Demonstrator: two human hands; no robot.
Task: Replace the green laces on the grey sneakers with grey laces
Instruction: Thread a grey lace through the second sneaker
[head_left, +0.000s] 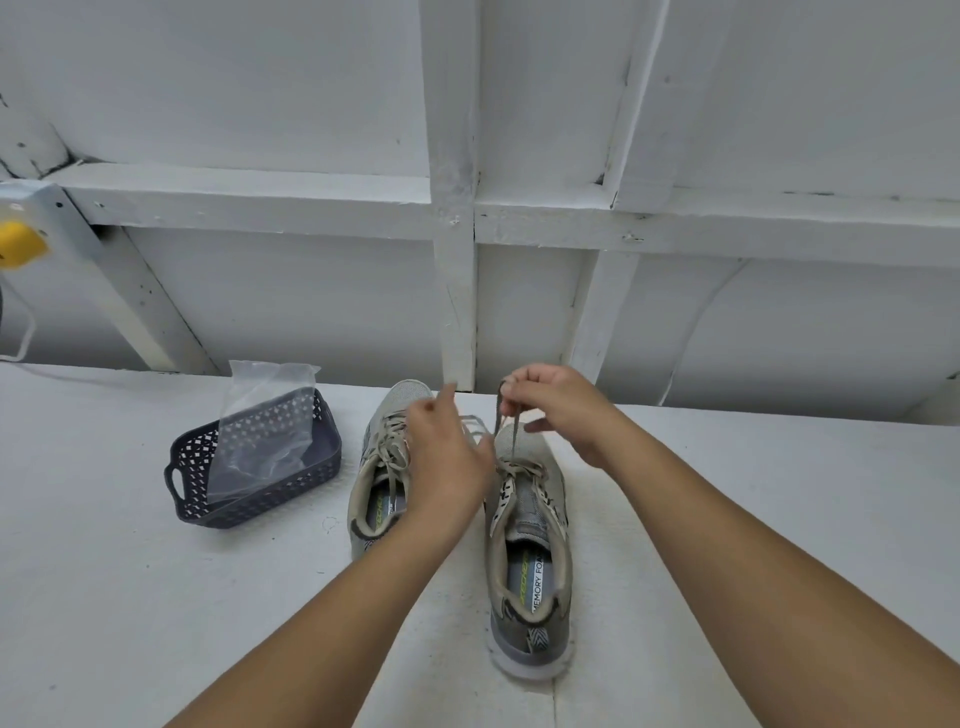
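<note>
**A:** What are the hands doing?

**B:** From my feed, the right hand (558, 410) pinches a grey lace (503, 415) and holds it taut above the toe of the right sneaker (530, 551). The left hand (447, 462) hovers over the gap between the two shoes, fingers reaching toward that lace. It's blurred, so I can't tell whether it grips anything.

**A:** How far along are we?

**B:** I'd say the right sneaker is just begun: the lace sits only in the far eyelets, and the nearer ones look bare, tongue exposed. The left sneaker (384, 467), just beside it, carries a full lacing. It looks pale, not plainly green, so I can't say whether it's the old lace or a new one.

**A:** Anything else around?

**B:** A dark basket (197, 493) to the left on the white table (130, 597), with a clear plastic bag (260, 431) standing in it. I see no loose green laces.
</note>
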